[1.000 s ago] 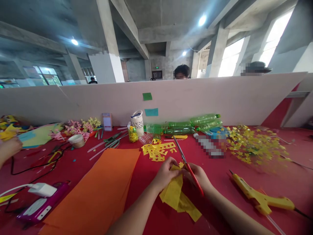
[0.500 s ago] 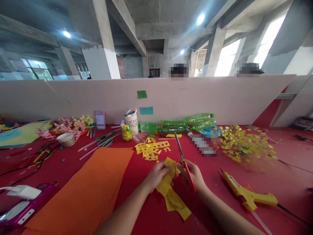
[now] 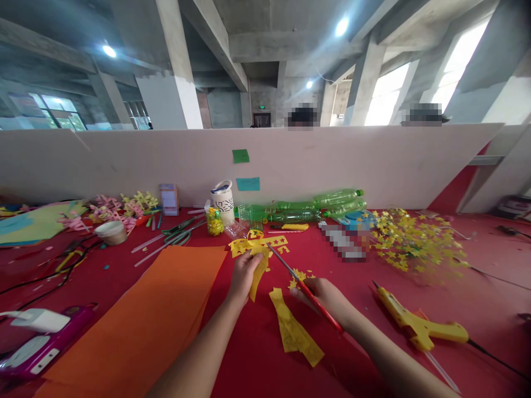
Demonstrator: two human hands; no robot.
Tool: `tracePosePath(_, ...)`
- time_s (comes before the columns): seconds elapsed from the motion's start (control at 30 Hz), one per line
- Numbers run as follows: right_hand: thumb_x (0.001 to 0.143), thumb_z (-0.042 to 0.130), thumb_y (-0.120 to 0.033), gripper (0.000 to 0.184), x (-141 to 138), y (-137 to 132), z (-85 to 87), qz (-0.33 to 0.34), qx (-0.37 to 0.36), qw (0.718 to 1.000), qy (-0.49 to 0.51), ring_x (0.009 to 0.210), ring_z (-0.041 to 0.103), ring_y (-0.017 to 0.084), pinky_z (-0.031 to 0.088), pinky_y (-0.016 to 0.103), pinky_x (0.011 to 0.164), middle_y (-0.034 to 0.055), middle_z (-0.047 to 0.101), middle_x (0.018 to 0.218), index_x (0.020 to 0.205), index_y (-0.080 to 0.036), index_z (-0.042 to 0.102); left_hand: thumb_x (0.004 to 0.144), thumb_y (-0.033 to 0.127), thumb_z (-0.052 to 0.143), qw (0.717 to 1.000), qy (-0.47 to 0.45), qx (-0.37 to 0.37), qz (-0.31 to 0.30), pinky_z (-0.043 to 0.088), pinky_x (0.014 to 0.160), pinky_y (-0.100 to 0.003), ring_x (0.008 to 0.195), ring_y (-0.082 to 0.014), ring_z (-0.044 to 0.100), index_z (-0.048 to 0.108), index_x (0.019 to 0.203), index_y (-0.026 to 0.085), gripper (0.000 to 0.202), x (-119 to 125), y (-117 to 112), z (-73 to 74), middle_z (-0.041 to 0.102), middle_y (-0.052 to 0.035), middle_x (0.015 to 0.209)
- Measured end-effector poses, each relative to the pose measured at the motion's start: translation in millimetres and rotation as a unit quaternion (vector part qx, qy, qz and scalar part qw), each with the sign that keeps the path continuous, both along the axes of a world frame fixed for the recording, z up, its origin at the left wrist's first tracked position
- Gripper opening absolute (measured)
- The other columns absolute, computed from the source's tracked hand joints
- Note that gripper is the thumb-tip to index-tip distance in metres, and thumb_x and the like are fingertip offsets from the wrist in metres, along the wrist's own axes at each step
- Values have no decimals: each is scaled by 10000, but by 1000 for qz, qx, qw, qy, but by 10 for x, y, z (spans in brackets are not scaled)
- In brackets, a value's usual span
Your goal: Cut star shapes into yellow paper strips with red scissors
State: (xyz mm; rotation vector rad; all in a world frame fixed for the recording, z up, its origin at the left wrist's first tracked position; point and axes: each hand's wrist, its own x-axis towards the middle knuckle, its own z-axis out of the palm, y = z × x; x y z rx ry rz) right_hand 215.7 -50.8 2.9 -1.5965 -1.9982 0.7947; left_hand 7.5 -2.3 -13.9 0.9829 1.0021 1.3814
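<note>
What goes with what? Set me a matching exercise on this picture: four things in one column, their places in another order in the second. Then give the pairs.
Things
1. red-handled scissors
2. blue note
3. glue gun
4. orange sheets

Places
A. lying on the red table, right of the right hand
B. lying flat, left of the left hand
C. held in the right hand
D. on the pale partition, below a green note

Right pairs: 1-C, 2-D, 3-A, 4-B
</note>
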Motion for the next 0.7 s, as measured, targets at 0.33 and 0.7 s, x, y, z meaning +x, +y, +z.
tracePosePath(0.33, 738, 633, -473, 394, 6, 88, -197, -53, 11, 997, 64, 485, 320, 92, 200, 217, 459, -51, 365, 510, 544, -184, 448, 639, 341, 730, 990, 98, 16, 96, 481, 761, -283, 890, -209, 643, 591, 1118, 179, 524, -140, 153, -21, 670, -53, 916)
tracePosePath(0.7, 783, 537, -378, 285, -27, 36, -72, -33, -103, 937, 331, 336, 393, 83, 335, 209, 407, -77, 417, 412, 586, -206, 422, 745, 383, 689, 941, -1, -45, -334, 497, 693, -312, 746, -186, 657, 504, 1076, 224, 411, 201, -241, 67, 665, -39, 906)
